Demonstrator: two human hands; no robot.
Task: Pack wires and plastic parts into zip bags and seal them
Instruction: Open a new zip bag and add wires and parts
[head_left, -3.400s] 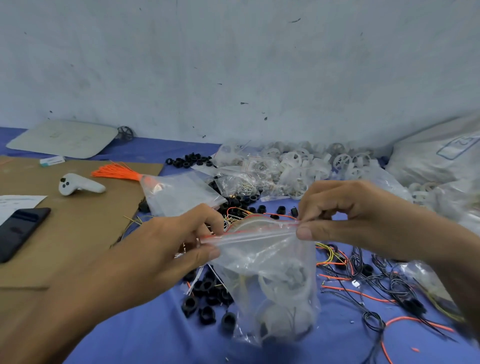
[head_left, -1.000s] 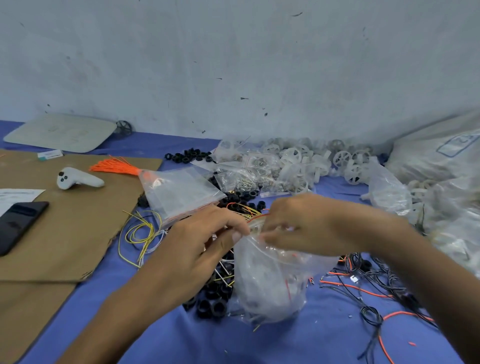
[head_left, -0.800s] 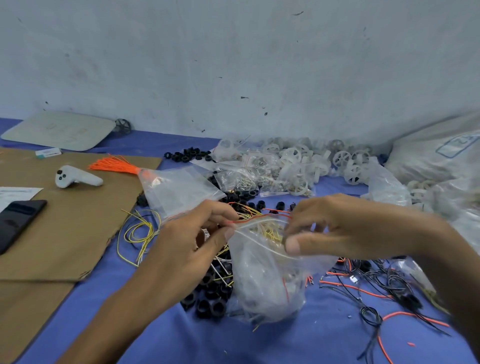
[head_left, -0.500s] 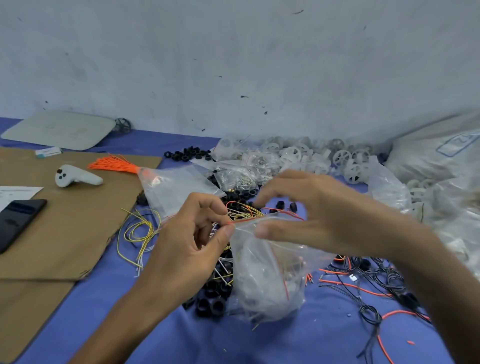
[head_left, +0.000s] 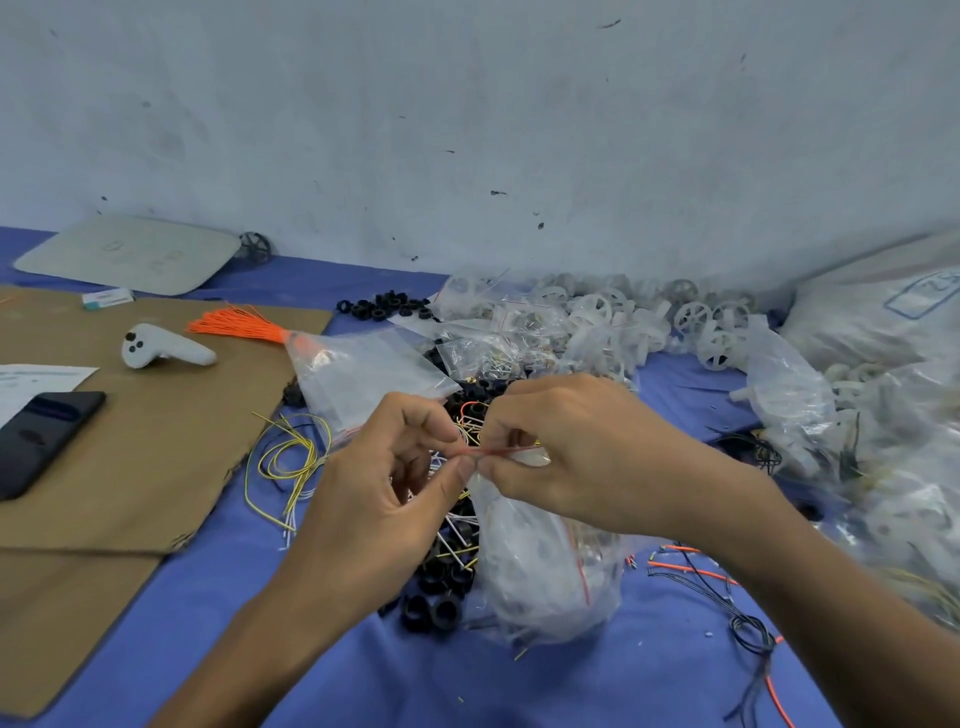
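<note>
Blue cloth (head_left: 519, 691) carries the full zip bag (head_left: 545, 566). Its bottom rests beside a cluster of black rings (head_left: 436, 608), with loose wires (head_left: 691, 571) off to the right. Above it, the left hand (head_left: 384, 499) pinches the left end of the red zip strip (head_left: 501, 451) between thumb and forefinger. The right hand (head_left: 587, 457) pinches the strip just beside it, the two thumbs nearly touching.

The seal looks only begun. The bag bulges, so a wire end or plastic part caught in the mouth could keep the strip from closing, and trapped air could force it apart. A slip of either pinch would let the bag sag and spill.

Farther back lie yellow wires (head_left: 285, 457), another bag (head_left: 363, 374) with orange wires (head_left: 234, 327) sticking out, and white wheels (head_left: 623, 322) against the wall (head_left: 467, 130).
</note>
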